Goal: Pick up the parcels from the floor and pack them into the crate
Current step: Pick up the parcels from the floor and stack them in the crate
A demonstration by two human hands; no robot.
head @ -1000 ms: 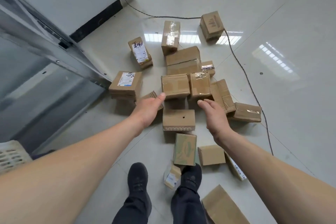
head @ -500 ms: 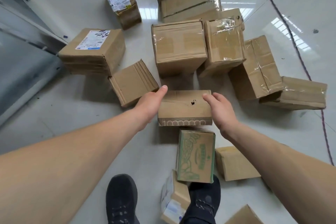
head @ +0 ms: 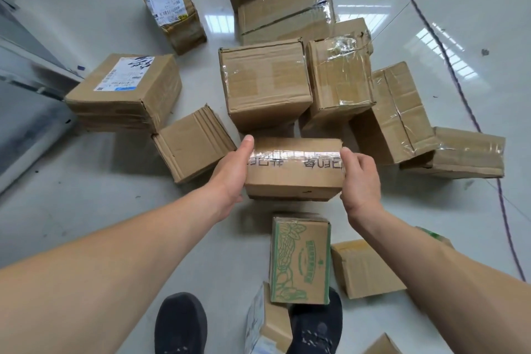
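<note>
A small brown parcel (head: 294,172) with a strip of shiny printed tape across its top is held between both hands, just above the floor. My left hand (head: 232,171) grips its left end, thumb on top. My right hand (head: 359,178) grips its right end, fingers curled over the edge. Several other cardboard parcels lie around it on the glossy floor: a taped cube (head: 264,83) just behind, a ribbed box (head: 195,144) to the left, a green-printed box (head: 300,259) near my feet. The crate is out of view.
A labelled box (head: 123,92) lies far left by a metal frame (head: 26,77). More parcels sit at right (head: 465,152) and rear (head: 287,6). A dark cable (head: 459,86) runs along the floor on the right. My black shoes (head: 181,325) stand at the bottom.
Both hands closed in on the small parcel's ends and took hold of it. The parcel has tipped, so a taped face shows on top. The camera moved closer to the floor.
</note>
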